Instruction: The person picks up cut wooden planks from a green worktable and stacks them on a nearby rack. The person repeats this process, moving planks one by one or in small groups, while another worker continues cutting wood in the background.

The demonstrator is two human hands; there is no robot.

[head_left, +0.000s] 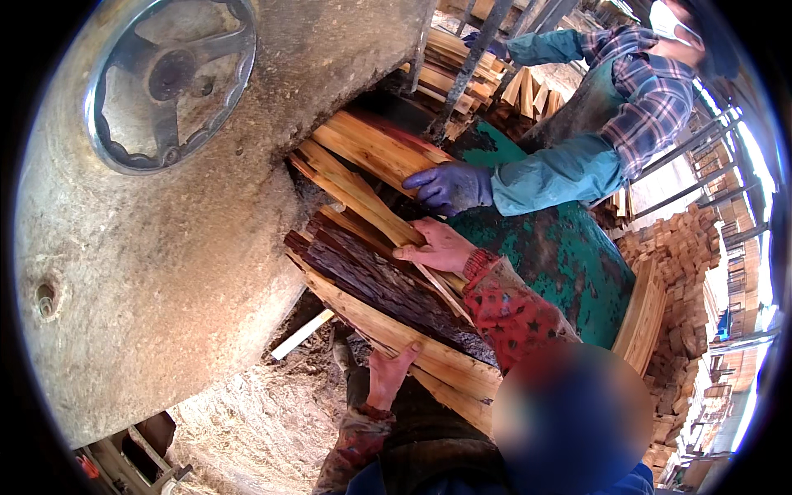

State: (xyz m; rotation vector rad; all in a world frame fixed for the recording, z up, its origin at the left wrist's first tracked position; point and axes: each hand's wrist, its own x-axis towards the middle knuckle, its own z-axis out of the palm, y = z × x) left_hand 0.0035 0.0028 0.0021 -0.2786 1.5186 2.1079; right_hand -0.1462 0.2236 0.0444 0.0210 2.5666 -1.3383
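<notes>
Watching from the side, two people on wood at the green table [536, 247]. Left and right below are the wearer's.

Right hand [443, 246]: bare, at the table's left edge, holding the strip [351, 188], thumb laid over the top face. Fingers closed on it, far side hidden.

Left hand [389, 375]: bare, lower left of the table, up against the lower edge of the pale board [355, 301]. Thumb shows at the edge; other fingers run out of sight, can't tell how tightly they're bent.

Wood in hand sits left of the table, tilted, ends toward the panel [157, 272]. Bark slab [371, 272] lies between strip and pale board, dark rough face up. Far board [371, 148] is beyond the strip, at the table's upper left; co-worker's glove [450, 188], purple, rests fingers on its near end.

Co-worker [652, 99] stands on the far side of the table: mask, plaid shirt, teal sleeves.

Around: handwheel [171, 76] on the panel, well left of the table. Stick [302, 334] lies on the ground lower left of it. Wood stack [450, 70] behind it; wood pile [681, 280] to its right. Table's green paint is badly worn.
</notes>
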